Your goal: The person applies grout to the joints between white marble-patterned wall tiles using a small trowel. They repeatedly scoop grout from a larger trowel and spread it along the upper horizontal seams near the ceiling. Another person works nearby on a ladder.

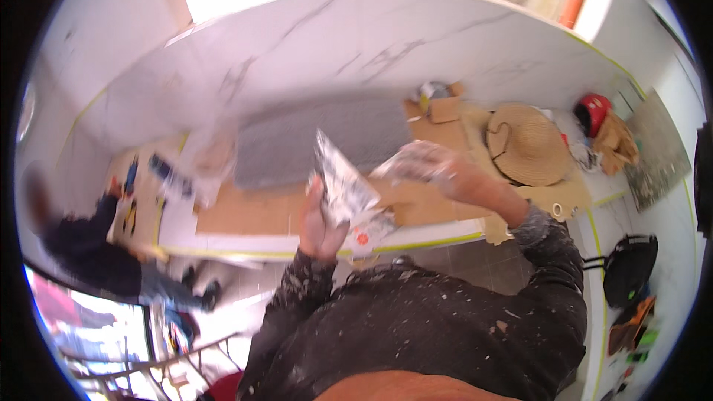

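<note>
Person wore a dark, near-black long-sleeved top, heavily flecked with white and pale grey spatter on both sleeves and chest. Cuffs crusted lighter. Both hands, left [318, 224] and right [437, 169], were bare, dusted white.

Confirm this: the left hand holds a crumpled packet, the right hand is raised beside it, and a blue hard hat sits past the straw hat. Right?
Not quite. In the head view the hard hat is red, not blue. The rest stands: the left hand holds the crumpled packet, the right hand is raised beside it, and the hard hat sits past the straw hat.
</note>
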Action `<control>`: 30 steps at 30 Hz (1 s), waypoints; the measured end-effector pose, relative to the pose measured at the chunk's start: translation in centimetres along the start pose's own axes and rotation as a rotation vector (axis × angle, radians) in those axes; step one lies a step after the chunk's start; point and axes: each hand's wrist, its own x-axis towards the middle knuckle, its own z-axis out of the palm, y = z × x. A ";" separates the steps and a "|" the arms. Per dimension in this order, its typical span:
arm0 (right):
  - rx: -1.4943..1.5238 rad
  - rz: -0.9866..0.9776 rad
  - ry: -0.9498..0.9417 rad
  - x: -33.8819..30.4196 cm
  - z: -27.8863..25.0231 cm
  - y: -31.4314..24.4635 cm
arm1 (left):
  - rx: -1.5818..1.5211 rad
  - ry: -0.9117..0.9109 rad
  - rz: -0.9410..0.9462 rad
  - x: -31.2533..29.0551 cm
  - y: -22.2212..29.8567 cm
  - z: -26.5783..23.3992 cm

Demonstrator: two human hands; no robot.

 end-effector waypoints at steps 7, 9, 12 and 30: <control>2.102 0.713 0.388 -0.7 1.7 0.0 | 1.032 -0.228 1.048 2.3 1.2 1.8; 2.214 0.754 0.288 -0.3 1.2 0.6 | 1.293 -0.393 1.207 3.8 0.4 2.5; 2.261 0.728 0.205 -0.4 -1.1 2.9 | 1.490 -0.760 1.288 6.5 -1.7 3.7; -0.590 0.484 -0.040 14.9 -32.0 49.2 | 1.599 0.754 0.672 7.4 -13.8 0.2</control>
